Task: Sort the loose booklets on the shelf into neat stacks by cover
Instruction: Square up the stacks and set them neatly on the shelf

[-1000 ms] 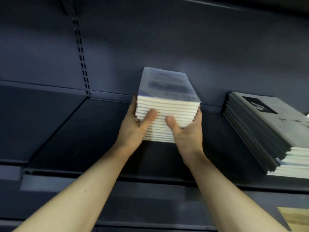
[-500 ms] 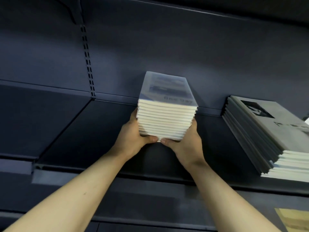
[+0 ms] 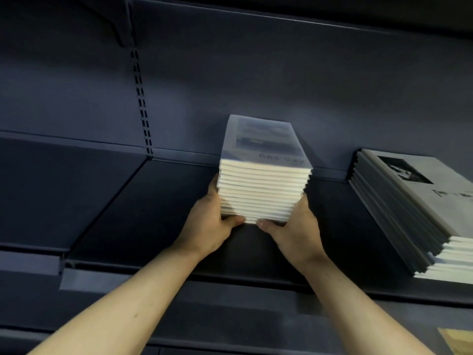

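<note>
Head view: the left hand [image 3: 208,228] and right hand [image 3: 297,230] clasp the white booklet stack [image 3: 261,190] between curled fingers, thumbs at its near bottom edge, on the shelf [image 3: 107,213]. Squaring seems underway; next, release gently. Long axis runs away toward the back wall.

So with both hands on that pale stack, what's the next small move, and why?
Probably set it down flat and let go. The left hand and right hand grip the sides of the pale booklet stack, thumbs under its front edge, so it looks tipped or lifted off the shelf. Its edges look fairly even, and it sits apart from the grey stack.
</note>
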Motion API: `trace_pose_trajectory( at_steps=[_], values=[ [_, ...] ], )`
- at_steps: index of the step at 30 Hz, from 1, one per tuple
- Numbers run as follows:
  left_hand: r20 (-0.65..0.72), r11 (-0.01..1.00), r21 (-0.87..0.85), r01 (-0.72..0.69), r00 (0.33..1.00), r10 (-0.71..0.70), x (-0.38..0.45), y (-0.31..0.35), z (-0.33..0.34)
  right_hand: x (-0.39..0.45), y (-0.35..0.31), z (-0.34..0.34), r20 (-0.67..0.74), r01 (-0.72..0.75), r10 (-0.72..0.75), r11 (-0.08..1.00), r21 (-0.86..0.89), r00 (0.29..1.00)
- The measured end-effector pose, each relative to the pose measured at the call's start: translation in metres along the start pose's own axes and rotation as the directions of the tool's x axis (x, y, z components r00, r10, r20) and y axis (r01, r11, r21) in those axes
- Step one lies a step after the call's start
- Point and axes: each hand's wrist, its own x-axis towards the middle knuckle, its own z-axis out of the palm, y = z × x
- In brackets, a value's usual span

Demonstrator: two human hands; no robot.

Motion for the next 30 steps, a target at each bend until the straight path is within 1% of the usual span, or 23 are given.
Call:
trace_pose_trajectory(
  at_steps=[2, 5, 6, 7, 8, 9, 10, 11, 13, 14, 15, 17, 19, 22, 24, 25, 27, 30],
  values=[
    [0.01, 1.0, -0.021, 0.0, 1.0, 0.0, 0.0, -0.001, 0.0, -0.002, -0.002, 0.001, -0.01, 0.005, -0.005, 1.0, -0.007, 1.0],
    [0.037, 0.997, -0.072, 0.013, 0.999, -0.011, 0.0, -0.001, -0.003, -0.009, -0.015, 0.003, -0.079, 0.028, -0.03, 0.999, -0.018, 0.996],
    [0.045, 0.996, -0.089, 0.013, 0.999, -0.01, -0.001, 0.0, -0.005, -0.013, -0.02, 0.004, -0.133, 0.048, -0.059, 0.995, -0.083, 0.989],
    [0.055, 0.994, -0.103, 0.02, 0.998, -0.015, -0.001, 0.001, -0.006, -0.016, -0.025, 0.005, -0.194, 0.089, -0.131, 0.973, -0.213, 0.972],
    [0.07, 0.992, -0.124, 0.019, 0.997, -0.011, -0.004, 0.001, -0.009, -0.021, -0.028, 0.007, -0.24, 0.136, -0.241, 0.913, -0.383, 0.94],
    [0.097, 0.99, -0.143, 0.023, 0.995, -0.009, -0.006, 0.0, -0.013, -0.026, -0.03, 0.01, -0.264, 0.177, -0.36, 0.83, -0.529, 0.895],
    [0.133, 0.987, -0.161, 0.023, 0.991, -0.001, -0.009, -0.001, -0.017, -0.032, -0.032, 0.013, -0.281, 0.199, -0.445, 0.767, -0.61, 0.851],
    [0.189, 0.983, -0.178, 0.035, 0.982, 0.0, -0.012, -0.005, -0.022, -0.037, -0.035, 0.017, -0.299, 0.203, -0.482, 0.742, -0.639, 0.823],
    [0.29, 0.972, -0.228, 0.057, 0.957, 0.012, -0.016, -0.015, -0.033, -0.044, -0.04, 0.025, -0.35, 0.17, -0.448, 0.782, -0.6, 0.823],
    [0.304, 0.964, -0.258, 0.069, 0.953, 0.013, -0.017, -0.019, -0.037, -0.045, -0.041, 0.028, -0.38, 0.149, -0.406, 0.821, -0.551, 0.831],
    [0.29, 0.95, -0.298, 0.09, 0.957, 0.0, -0.017, -0.019, -0.04, -0.047, -0.043, 0.029, -0.404, 0.147, -0.369, 0.863, -0.484, 0.837],
    [0.191, 0.884, -0.446, 0.139, 0.98, -0.058, -0.01, -0.015, -0.047, -0.049, -0.054, 0.035, -0.452, 0.169, -0.287, 0.944, -0.284, 0.845],
    [0.099, 0.825, -0.552, 0.125, 0.992, -0.084, 0.001, 0.0, -0.051, -0.044, -0.066, 0.035, -0.488, 0.178, -0.203, 0.979, -0.098, 0.849],
    [0.085, 0.84, -0.54, 0.053, 0.996, -0.009, 0.016, 0.029, -0.051, -0.023, -0.074, 0.028, -0.521, 0.186, -0.121, 0.98, 0.074, 0.845],
    [0.078, 0.848, -0.531, 0.001, 0.996, 0.048, 0.016, 0.044, -0.041, -0.009, -0.077, 0.022, -0.501, 0.122, -0.032, 0.981, 0.149, 0.865],
    [0.055, 0.851, -0.525, -0.02, 0.997, 0.058, 0.014, 0.048, -0.035, -0.005, -0.077, 0.019, -0.5, 0.095, -0.006, 0.984, 0.153, 0.866],
    [-0.054, 0.879, -0.471, -0.07, 0.997, 0.05, 0.012, 0.049, -0.022, 0.003, -0.072, 0.016, -0.523, 0.087, -0.002, 0.987, 0.138, 0.852],
    [-0.24, 0.915, -0.386, -0.118, 0.97, 0.024, 0.015, 0.045, -0.013, 0.009, -0.066, 0.016, -0.497, 0.083, 0.017, 0.98, 0.178, 0.868]
  ],
)
